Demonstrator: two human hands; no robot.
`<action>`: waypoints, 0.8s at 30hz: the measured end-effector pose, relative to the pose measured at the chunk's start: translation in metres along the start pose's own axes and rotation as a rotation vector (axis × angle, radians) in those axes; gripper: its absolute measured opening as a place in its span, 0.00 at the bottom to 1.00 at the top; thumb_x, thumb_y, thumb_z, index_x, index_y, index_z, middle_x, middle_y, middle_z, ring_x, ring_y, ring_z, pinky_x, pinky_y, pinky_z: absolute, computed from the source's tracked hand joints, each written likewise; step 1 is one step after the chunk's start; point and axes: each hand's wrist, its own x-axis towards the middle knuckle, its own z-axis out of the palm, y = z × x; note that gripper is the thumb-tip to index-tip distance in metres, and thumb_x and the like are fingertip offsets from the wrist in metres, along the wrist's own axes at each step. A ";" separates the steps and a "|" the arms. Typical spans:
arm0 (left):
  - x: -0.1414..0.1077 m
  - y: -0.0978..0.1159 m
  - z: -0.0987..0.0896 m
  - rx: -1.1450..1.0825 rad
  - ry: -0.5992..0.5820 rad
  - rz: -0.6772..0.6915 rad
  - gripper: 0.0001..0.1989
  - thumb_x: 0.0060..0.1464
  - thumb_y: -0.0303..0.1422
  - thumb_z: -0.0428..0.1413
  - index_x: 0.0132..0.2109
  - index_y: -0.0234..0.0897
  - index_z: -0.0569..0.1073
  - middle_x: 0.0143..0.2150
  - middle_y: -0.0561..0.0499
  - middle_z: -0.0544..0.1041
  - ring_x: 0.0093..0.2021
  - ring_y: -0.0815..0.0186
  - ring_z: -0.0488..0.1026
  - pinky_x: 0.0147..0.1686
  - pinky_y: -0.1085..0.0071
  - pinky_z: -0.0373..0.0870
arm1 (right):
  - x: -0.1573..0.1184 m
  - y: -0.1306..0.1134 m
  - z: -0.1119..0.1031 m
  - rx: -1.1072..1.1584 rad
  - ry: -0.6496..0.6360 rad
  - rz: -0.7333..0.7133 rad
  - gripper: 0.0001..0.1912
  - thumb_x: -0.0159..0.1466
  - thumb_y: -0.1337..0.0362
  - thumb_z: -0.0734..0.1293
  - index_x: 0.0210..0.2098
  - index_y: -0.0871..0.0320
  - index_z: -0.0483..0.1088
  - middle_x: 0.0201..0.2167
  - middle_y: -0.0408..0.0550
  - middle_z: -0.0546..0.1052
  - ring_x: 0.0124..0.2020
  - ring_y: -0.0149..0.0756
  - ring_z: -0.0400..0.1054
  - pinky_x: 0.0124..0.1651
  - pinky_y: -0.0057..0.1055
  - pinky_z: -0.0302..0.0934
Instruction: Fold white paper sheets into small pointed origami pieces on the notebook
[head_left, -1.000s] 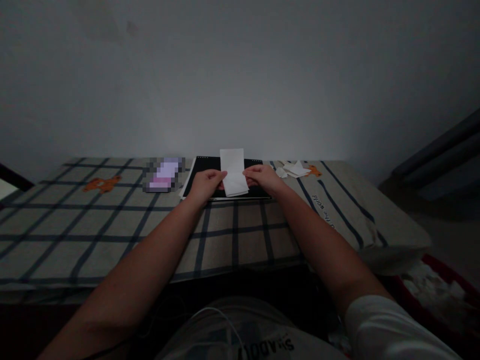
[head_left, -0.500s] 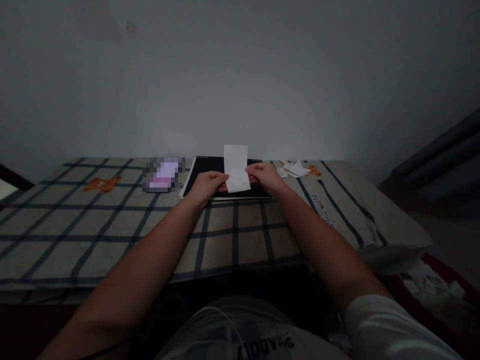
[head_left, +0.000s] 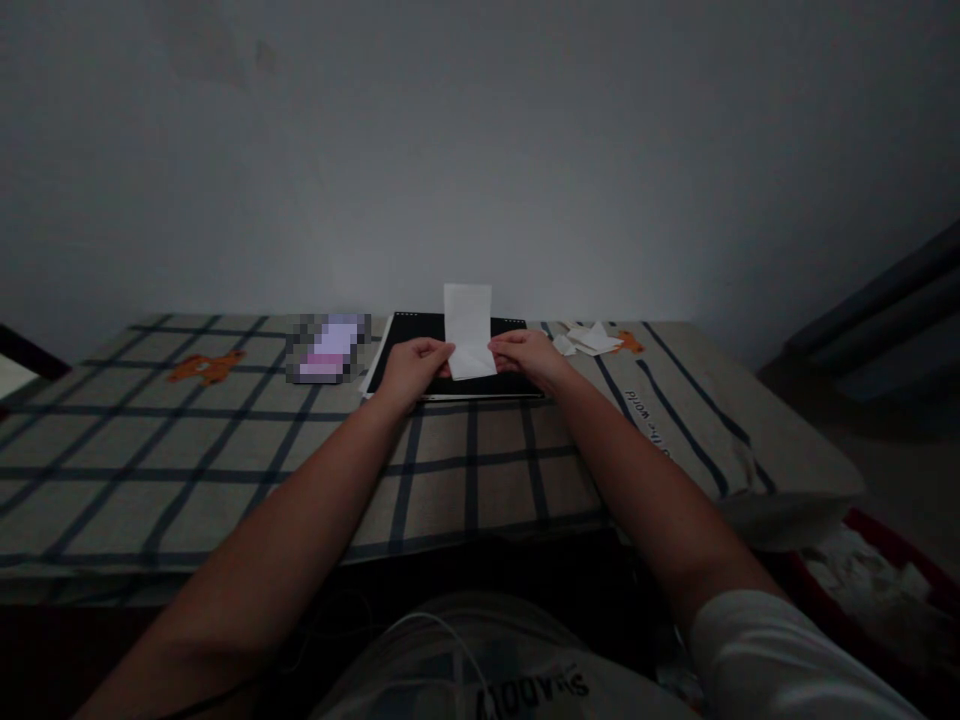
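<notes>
2 hands [head_left: 411, 368] | white paper [head_left: 469, 325] pinched between | black pad [head_left: 421, 328] beneath

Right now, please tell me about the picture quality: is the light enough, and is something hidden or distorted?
Head view: dim overall, with the red container at lower right in deep shadow; head view: white paper stands out against the black folder; head view: blocky pixels mask the purple-screened item; head view: forearms look stretched toward the lower corners.
</notes>
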 end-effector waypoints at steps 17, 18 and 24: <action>-0.005 0.011 0.005 0.024 -0.063 -0.195 0.06 0.55 0.31 0.63 0.34 0.33 0.76 0.23 0.52 0.77 0.22 0.72 0.72 0.29 0.75 0.71 | 0.007 0.004 0.002 -0.074 0.106 -0.076 0.04 0.59 0.73 0.69 0.30 0.60 0.73 0.23 0.43 0.76 0.25 0.26 0.69 0.34 0.26 0.68; -0.006 0.011 0.005 0.018 -0.068 -0.208 0.05 0.54 0.31 0.63 0.34 0.32 0.76 0.23 0.52 0.77 0.22 0.72 0.73 0.29 0.75 0.72 | 0.007 0.004 0.003 -0.093 0.125 -0.081 0.04 0.59 0.74 0.69 0.29 0.60 0.73 0.22 0.42 0.76 0.24 0.26 0.68 0.33 0.26 0.68; -0.008 0.013 0.006 -0.071 -0.121 -0.258 0.02 0.54 0.25 0.62 0.34 0.31 0.76 0.25 0.51 0.77 0.24 0.73 0.74 0.30 0.76 0.72 | 0.005 0.001 0.002 -0.115 0.167 -0.108 0.06 0.61 0.75 0.68 0.28 0.60 0.73 0.21 0.41 0.75 0.23 0.26 0.68 0.32 0.26 0.68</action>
